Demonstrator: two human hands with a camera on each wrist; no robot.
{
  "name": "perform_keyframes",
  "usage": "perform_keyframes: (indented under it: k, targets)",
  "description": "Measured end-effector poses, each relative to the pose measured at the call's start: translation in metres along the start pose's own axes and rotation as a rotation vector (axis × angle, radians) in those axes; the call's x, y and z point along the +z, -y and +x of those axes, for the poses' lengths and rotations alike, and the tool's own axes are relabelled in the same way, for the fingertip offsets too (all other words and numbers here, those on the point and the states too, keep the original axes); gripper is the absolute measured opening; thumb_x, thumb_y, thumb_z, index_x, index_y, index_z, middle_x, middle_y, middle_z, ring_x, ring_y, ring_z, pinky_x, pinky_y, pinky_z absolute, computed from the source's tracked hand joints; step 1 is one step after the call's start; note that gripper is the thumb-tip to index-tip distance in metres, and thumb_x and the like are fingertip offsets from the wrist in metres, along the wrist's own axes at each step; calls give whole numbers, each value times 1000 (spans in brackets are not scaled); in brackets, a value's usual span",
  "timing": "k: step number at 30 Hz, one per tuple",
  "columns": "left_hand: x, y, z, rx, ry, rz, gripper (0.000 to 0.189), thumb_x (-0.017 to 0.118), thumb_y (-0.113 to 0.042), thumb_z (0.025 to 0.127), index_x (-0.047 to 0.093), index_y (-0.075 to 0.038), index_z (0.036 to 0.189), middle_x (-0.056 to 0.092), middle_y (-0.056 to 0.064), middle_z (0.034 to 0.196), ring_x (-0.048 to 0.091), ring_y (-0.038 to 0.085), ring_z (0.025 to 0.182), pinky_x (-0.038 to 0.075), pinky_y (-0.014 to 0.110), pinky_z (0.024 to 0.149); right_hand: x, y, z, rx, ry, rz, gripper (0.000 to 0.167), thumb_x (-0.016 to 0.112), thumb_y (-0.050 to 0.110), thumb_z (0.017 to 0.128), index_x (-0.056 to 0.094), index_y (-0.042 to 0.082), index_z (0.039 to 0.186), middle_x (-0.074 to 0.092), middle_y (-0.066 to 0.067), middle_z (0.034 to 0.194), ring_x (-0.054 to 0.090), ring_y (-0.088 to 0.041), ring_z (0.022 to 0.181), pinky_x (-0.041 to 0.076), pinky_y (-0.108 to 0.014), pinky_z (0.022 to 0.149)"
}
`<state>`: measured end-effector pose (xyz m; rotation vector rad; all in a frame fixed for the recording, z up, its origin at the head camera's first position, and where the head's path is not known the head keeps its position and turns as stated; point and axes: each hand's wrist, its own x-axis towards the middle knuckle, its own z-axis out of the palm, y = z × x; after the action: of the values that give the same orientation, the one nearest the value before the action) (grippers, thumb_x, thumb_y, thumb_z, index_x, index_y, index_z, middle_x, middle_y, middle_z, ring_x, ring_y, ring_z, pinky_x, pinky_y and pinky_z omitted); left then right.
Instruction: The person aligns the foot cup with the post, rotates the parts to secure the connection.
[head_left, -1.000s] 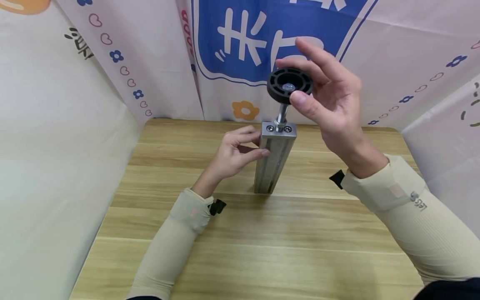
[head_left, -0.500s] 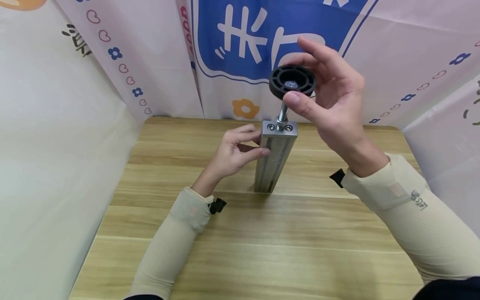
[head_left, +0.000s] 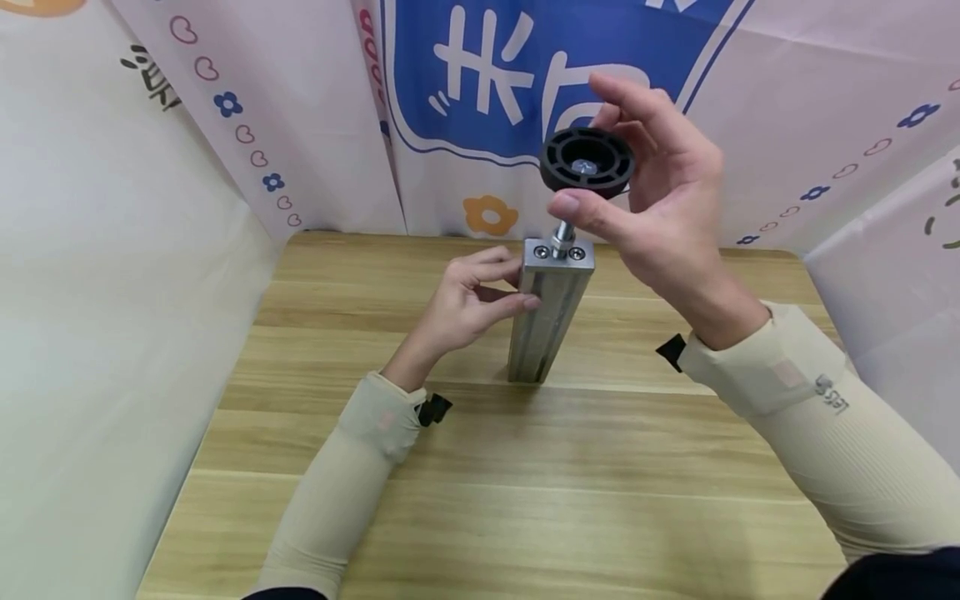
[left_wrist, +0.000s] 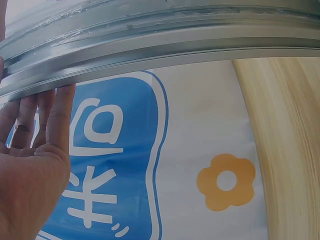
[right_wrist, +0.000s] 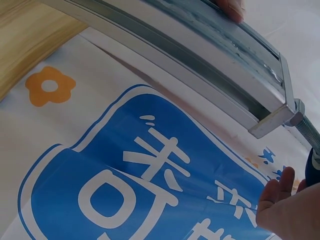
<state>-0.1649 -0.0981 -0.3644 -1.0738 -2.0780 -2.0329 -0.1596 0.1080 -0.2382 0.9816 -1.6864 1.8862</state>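
**Two hands on an upright metal profile with a black foot**

The metal profile [head_left: 551, 312] stands upright on the wood-grained table [head_left: 480, 467]. The left hand [head_left: 472, 304] holds it near the top: the thumb lies on the near face and the fingers reach round the left side, clamping the bar between them. Two screws [head_left: 577, 253] sit in the end plate [head_left: 558, 267], on either side of a threaded rod [head_left: 566, 229] with a nut at its base.

The black foot [head_left: 588, 152] crowns the rod, within the curve of the right hand [head_left: 663, 200]. The thumb crosses its near lower rim; the index finger is raised apart from it, and the other fingers bend behind its far right side. How firmly they press cannot be told; the right wrist view shows only the edge of the foot beside the fingertips.

Writing: the blue panel [head_left: 547, 42] on the backdrop bears large white characters, cut off by the frame and partly covered by the right hand. Lettering [head_left: 831, 393] on the right sleeve [head_left: 810, 433] begins "Lets"; the remainder is too small to read. Dark characters [head_left: 153, 79] mark the left-hand fabric, and an orange flower [head_left: 490, 202] is printed below the panel.
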Motion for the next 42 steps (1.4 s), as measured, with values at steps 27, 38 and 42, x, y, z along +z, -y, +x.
perform_keyframes:
  k: [27,38,42]
  targets:
    - [0,1,0,31,-2,37,38,76,15,86,70,14,124,67,23,103,72,25,93,70,36,77,-5,3,2,109,64,264,66,61,-8,84,54,-1,149,72,-21,130,69,-34,122,65,-34,99]
    - [0,-1,0,4,2,4,38,75,15,88,68,15,125,65,24,102,70,39,94,70,40,83,-3,6,1,83,41,155,69,88,6,83,57,-3,143,71,-17,120,66,-31,113,63,-29,98]
    - [0,0,0,5,3,6,38,75,15,88,69,14,125,66,23,101,70,33,93,70,40,82,-3,5,0,67,25,107,83,98,25,75,58,-4,142,68,-15,118,62,-30,113,59,-27,99]
